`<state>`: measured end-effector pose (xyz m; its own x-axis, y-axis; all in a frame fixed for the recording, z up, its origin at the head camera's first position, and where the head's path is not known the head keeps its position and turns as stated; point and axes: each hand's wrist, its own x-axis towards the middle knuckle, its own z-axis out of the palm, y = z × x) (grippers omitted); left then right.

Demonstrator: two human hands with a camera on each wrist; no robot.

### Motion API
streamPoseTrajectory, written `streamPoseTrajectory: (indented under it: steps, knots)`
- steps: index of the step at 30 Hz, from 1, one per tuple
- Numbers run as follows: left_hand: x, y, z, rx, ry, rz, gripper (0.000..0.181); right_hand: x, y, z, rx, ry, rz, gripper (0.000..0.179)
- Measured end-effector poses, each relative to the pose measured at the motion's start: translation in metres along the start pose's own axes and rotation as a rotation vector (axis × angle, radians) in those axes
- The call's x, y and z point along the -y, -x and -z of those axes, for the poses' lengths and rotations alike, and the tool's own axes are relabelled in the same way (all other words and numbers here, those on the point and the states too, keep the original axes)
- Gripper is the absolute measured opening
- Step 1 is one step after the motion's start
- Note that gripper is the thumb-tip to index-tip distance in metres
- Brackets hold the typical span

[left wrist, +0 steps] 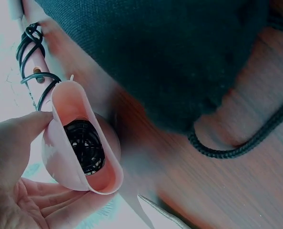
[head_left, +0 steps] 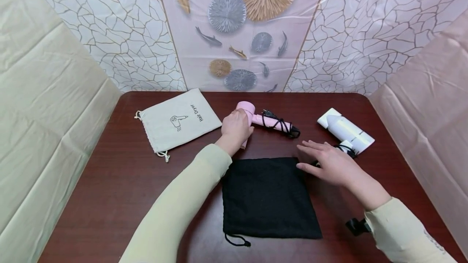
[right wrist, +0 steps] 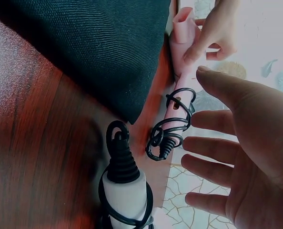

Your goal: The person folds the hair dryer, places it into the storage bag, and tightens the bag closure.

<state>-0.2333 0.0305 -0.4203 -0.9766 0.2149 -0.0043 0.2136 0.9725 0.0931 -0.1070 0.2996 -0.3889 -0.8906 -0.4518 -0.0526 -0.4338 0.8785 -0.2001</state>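
Observation:
My left hand (head_left: 235,127) grips the barrel of a pink hair dryer (head_left: 248,107), whose handle points right with a black cord wound round it. In the left wrist view, thumb and fingers curl about the nozzle end of the hair dryer (left wrist: 86,138), and a dark grille shows inside. My right hand (head_left: 330,161) hovers with fingers spread, holding nothing, beside a white hair dryer (head_left: 349,131). That one's cord-wrapped handle (right wrist: 127,195) shows in the right wrist view. Between the arms a black drawstring bag (head_left: 270,198) lies flat, its cord toward me.
A cream drawstring bag (head_left: 179,123) printed "Hair Dryer" lies at the back left of the brown table (head_left: 120,206). Patterned cloth (head_left: 234,31) hangs behind the table, with plain cloth walls on both sides. A black strap piece (head_left: 358,226) sits under the right wrist.

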Motion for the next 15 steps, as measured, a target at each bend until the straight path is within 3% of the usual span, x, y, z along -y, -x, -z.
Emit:
streamPoseTrajectory:
  steps: [7, 10, 15]
  knots:
    - [0.011, 0.004, 0.011, 0.013, -0.028, -0.063, 0.075, -0.001, 0.000, 0.000, 0.020, 0.008, -0.007, 0.061]
    - [0.023, 0.005, 0.019, -0.010, -0.087, -0.170, 0.073, -0.001, -0.001, 0.000, 0.019, 0.009, 0.000, 0.061]
    - [0.048, 0.003, 0.037, -0.024, -0.165, -0.383, 0.054, -0.003, -0.002, 0.000, 0.021, 0.012, 0.011, 0.062]
